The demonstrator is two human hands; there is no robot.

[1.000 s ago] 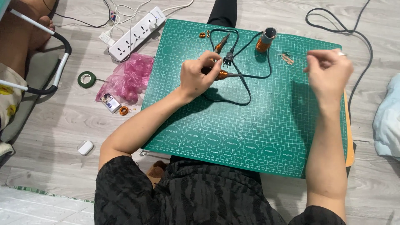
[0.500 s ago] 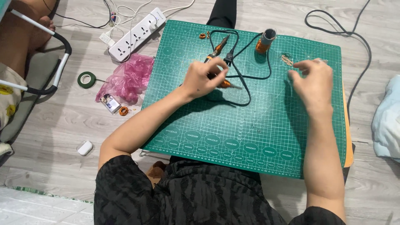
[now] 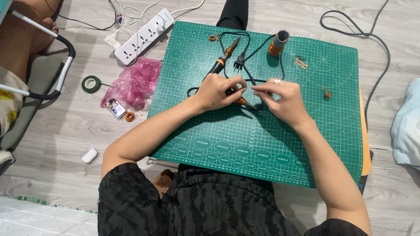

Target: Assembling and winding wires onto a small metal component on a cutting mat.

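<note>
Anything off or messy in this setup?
Mostly clutter. The soldering iron's plug lies loose on the green cutting mat, not in the power strip, with its black cord looped under both hands. Small copper coils lie scattered on the mat. Nothing looks spilled or broken.

My left hand (image 3: 218, 91) hides whatever small piece its fingers pinch; my right forearm runs off the bottom edge.
</note>
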